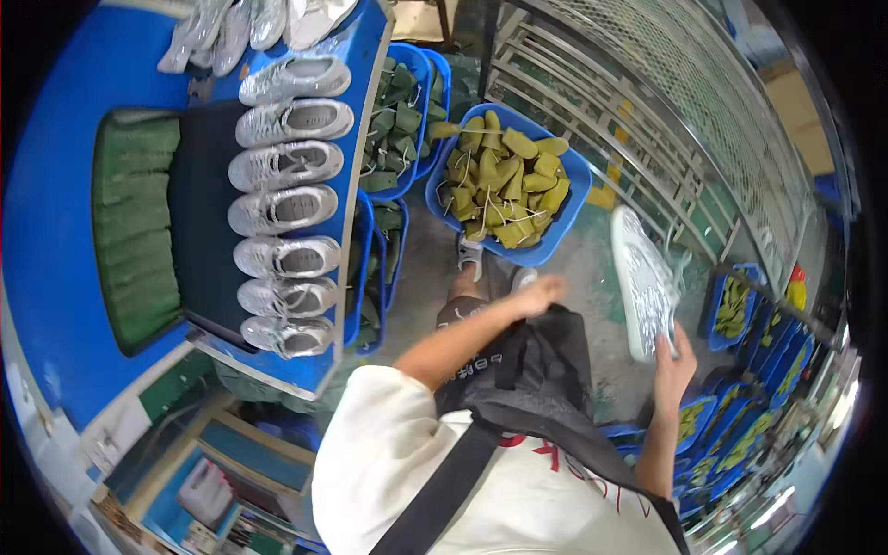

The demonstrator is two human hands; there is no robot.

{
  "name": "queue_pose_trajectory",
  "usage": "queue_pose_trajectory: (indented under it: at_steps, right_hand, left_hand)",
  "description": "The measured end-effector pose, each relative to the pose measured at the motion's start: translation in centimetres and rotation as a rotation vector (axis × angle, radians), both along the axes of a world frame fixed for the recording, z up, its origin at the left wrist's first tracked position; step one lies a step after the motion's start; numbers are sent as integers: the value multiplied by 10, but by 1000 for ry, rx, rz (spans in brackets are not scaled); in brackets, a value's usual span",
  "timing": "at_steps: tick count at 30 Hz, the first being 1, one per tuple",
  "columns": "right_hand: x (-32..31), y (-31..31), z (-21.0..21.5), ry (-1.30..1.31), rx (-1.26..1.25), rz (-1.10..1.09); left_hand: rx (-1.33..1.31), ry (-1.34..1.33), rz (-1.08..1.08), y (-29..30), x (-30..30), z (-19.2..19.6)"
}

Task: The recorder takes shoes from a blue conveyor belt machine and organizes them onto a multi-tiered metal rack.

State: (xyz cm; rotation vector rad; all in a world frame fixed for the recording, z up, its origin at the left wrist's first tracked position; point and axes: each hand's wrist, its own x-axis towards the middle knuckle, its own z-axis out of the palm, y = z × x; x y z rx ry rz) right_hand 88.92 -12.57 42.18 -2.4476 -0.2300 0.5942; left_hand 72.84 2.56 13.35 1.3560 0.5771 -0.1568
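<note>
My right hand (675, 365) grips a grey-and-white sneaker (645, 282) at one end, holding it out to the right with its pale sole edge facing left. Laces hang loose from the sneaker's right side. My left hand (538, 296) is in front of my body, above the dark apron (546, 356), its fingers smeared by motion; no object shows in it. Just beyond that hand, a blue tub (575, 176) on the floor holds olive-yellow shoe lasts (504, 176), several with white cords.
On the left, a row of grey sneakers (285, 211) lines the edge of a blue machine (55, 231) with a green-curtained opening. Blue bins (407, 55) of green lasts stand beneath it. A metal rack (601, 120) rises at far right. More blue bins (731, 416) are at lower right.
</note>
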Motion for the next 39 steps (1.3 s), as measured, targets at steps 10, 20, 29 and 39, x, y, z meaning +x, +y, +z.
queue_pose_trajectory:
  at_steps: [10,20,29,39]
  right_hand:
    - [-11,-121,-28,0,78,471]
    - [11,-135,-52,-18,151,1059]
    - [16,-29,-30,107,333,1596]
    - [-202,81,21,19,657,2236]
  left_hand:
    - [1552,534,-1892,-41,-69,-119]
    - [290,1208,234,-145,-219,-74]
    - [-567,635,1874,-349,-250,109]
    - [-283,4,2663,-271,-369,194]
